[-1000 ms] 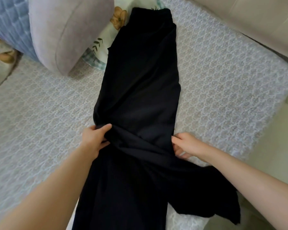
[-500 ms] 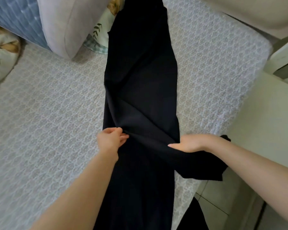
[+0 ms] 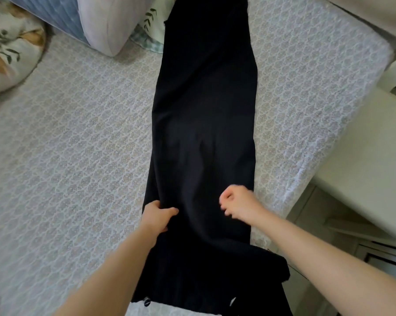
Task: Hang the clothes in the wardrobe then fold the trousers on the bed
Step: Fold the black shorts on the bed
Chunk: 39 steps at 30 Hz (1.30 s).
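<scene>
The leg that had trailed off the right edge of the bed (image 3: 67, 144) a moment earlier now lay over the other, leaving the trousers (image 3: 203, 110) in one long strip on the bed, ready for crosswise folds. The left grip (image 3: 159, 216) clasped their near left edge. The right grip (image 3: 238, 205) sat curled on the cloth, blurred, its hold unclear.

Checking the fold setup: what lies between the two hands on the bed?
In the head view, only the trousers, spread on the bed, lie between the left hand and right hand.
</scene>
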Tool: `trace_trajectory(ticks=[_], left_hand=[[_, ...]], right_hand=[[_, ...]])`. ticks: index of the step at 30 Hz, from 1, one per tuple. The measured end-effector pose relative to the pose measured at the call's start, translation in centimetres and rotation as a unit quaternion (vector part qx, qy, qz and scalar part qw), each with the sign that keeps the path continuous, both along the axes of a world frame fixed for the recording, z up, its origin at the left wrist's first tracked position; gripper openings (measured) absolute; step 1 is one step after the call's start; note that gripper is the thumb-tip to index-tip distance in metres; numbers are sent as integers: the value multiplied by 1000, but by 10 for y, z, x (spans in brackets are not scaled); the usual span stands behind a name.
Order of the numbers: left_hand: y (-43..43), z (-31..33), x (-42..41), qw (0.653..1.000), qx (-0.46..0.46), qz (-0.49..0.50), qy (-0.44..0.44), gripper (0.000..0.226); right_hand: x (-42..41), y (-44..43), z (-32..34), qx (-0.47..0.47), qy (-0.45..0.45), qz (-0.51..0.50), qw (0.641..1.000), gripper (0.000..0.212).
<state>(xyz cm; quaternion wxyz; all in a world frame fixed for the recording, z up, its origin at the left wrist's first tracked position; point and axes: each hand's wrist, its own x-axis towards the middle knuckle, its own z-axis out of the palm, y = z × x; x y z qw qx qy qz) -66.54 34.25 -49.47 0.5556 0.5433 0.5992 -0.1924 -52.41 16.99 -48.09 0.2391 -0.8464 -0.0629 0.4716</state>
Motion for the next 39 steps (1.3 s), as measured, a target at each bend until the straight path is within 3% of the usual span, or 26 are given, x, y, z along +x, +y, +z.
trace_trajectory(ticks=[2, 4, 6, 8, 11, 15, 18, 22, 26, 30, 33, 39], left_hand=[[-11, -6, -9, 1000, -8, -9, 2, 18], [-18, -7, -17, 999, -30, -9, -10, 16], [-19, -6, -24, 997, -71, 2, -37, 18], [-12, -3, -32, 994, -98, 4, -53, 20], [4, 5, -43, 996, -65, 4, -54, 18], [23, 13, -61, 998, 2, 50, -44, 12], [17, 16, -71, 996, -9, 60, -62, 15], [-12, 21, -83, 992, -108, 10, -66, 26], [-34, 23, -103, 991, -107, -78, -24, 20], [-32, 31, -125, 997, -38, -64, 4, 11], [-21, 41, -139, 999, 5, -53, -8, 8], [-20, 55, -150, 995, -41, -85, -35, 16]], right_hand=[[21, -10, -3, -3, -111, -95, 989, 18], [39, -20, -4, -15, -162, -135, 977, 37], [49, -26, -11, -31, -131, -139, 981, 44], [49, -28, -15, -22, -90, -132, 987, 34], [40, -28, -14, 22, -64, -97, 993, 19], [24, -39, -13, 44, -56, -146, 987, 38], [7, -49, -10, 61, 44, -195, 978, 48], [-36, -64, -7, 32, 164, -96, 981, 21], [-74, -88, -11, 10, 194, -45, 980, 18], [-92, -106, -11, 33, 233, -142, 962, 19], [-99, -113, -6, 39, 238, -153, 958, 14], [-113, -109, 14, 83, 298, -174, 935, 27]])
